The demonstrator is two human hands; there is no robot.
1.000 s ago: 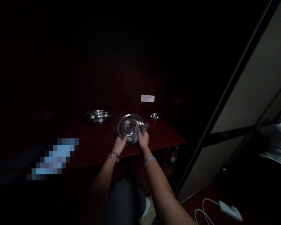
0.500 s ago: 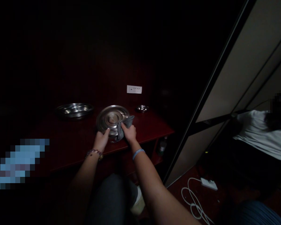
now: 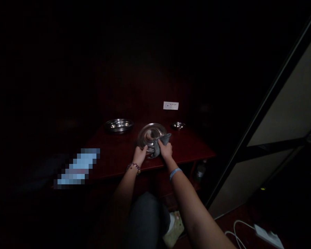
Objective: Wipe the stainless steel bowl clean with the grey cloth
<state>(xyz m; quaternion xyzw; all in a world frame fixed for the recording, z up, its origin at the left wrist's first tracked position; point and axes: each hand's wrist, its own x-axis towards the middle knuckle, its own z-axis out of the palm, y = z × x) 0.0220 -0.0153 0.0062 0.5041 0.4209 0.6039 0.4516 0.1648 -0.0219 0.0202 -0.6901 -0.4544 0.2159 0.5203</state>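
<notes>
A round, shiny steel plate (image 3: 148,132) with a ringed centre is tilted toward me above the front of the dark red desk (image 3: 194,148). My left hand (image 3: 139,155) grips its near left rim, thumb on top. In my right hand (image 3: 167,150) is a grey cloth (image 3: 157,149), folded over the plate's near right edge and pinched against it. The fingers under the plate are hidden. A larger steel basin (image 3: 119,126) sits to the left on the desk. To the right, near the wall, stands a small steel bowl (image 3: 178,126).
A white wall socket (image 3: 171,105) is above the desk. A blurred-out bright screen (image 3: 79,167) shows at left. Below the desk's right end stands a bottle (image 3: 200,171). A white power strip (image 3: 269,236) with its cable lies on the floor at right, beyond a panel (image 3: 235,186).
My view has swung left, so everything appears farther right, and the person at the right is out of sight. Both hands keep their hold on the plate and cloth.
</notes>
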